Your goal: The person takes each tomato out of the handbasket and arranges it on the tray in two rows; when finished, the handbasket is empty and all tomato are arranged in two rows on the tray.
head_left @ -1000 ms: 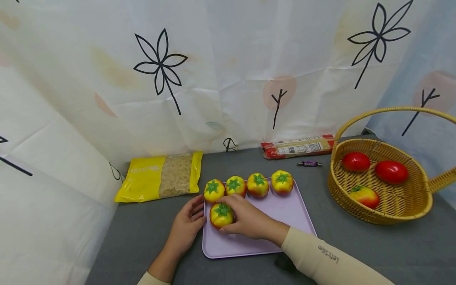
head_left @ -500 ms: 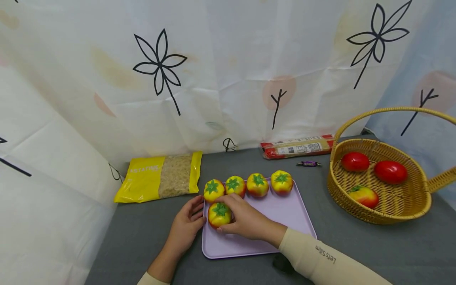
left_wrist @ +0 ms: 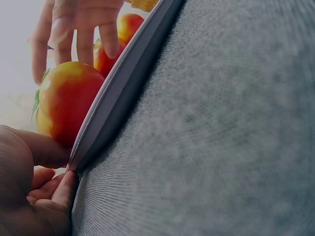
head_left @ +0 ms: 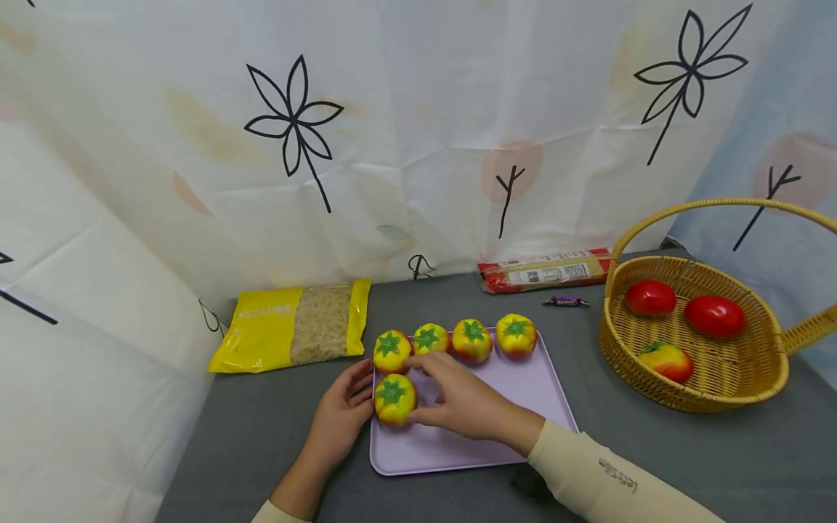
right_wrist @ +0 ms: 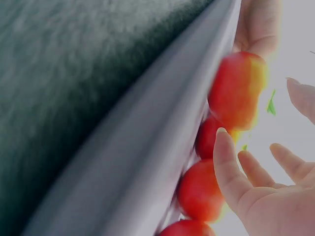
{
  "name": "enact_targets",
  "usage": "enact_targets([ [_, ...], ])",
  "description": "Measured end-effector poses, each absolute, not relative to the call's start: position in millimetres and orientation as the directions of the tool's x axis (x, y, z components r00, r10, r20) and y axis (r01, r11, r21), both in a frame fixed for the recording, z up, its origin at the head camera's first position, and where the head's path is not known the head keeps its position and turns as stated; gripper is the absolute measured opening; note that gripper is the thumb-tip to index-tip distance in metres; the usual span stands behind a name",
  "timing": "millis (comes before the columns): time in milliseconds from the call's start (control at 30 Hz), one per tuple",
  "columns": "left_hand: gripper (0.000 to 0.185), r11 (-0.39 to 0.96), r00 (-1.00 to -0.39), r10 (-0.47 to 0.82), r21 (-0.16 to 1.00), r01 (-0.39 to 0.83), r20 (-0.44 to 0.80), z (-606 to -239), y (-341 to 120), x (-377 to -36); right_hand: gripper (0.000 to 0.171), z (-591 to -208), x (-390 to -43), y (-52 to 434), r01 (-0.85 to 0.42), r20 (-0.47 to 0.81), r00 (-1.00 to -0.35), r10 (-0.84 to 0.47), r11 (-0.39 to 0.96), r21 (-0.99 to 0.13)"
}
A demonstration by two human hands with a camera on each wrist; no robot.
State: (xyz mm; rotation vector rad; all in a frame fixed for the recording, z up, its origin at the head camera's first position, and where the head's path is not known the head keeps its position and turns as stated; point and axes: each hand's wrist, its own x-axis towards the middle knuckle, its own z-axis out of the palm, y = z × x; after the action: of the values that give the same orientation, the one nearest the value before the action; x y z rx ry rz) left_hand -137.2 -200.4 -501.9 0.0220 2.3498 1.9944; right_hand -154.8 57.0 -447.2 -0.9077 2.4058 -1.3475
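Observation:
A yellow-and-red persimmon (head_left: 395, 399) with a green star-shaped calyx sits in the left part of a lilac tray (head_left: 451, 452). Behind it, several similar persimmons (head_left: 472, 341) line the tray's far edge. My right hand (head_left: 467, 399) is just right of the front persimmon, thumb and fingers spread; the right wrist view shows its palm (right_wrist: 275, 211) holding nothing. My left hand (head_left: 340, 418) is at the tray's left edge. In the left wrist view, its thumb (left_wrist: 47, 150) and fingers pinch the tray rim beside the persimmon (left_wrist: 74, 103).
On the right stands a wicker basket (head_left: 719, 378) with a tall handle, holding two red fruits (head_left: 716, 317) and a yellow-red persimmon (head_left: 670, 363). A yellow bag (head_left: 268, 330) lies back left. Behind the tray are a red-ended noodle packet (head_left: 546, 272) and a purple-wrapped candy (head_left: 566, 301).
The right hand has moved the front persimmon left toward the tray's left edge, let it go and drawn back slightly to the right. The left hand has stayed at the tray edge.

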Motion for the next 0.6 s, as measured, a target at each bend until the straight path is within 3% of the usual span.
enact_targets([
  [600,0.066,0.164,-0.999,0.051,0.986,-0.009,-0.017,-504.9,-201.0,-138.4,0.065,-425.0,-155.6,116.0,-0.349,0.128,-0.851,-0.509,0.366,-0.862],
])
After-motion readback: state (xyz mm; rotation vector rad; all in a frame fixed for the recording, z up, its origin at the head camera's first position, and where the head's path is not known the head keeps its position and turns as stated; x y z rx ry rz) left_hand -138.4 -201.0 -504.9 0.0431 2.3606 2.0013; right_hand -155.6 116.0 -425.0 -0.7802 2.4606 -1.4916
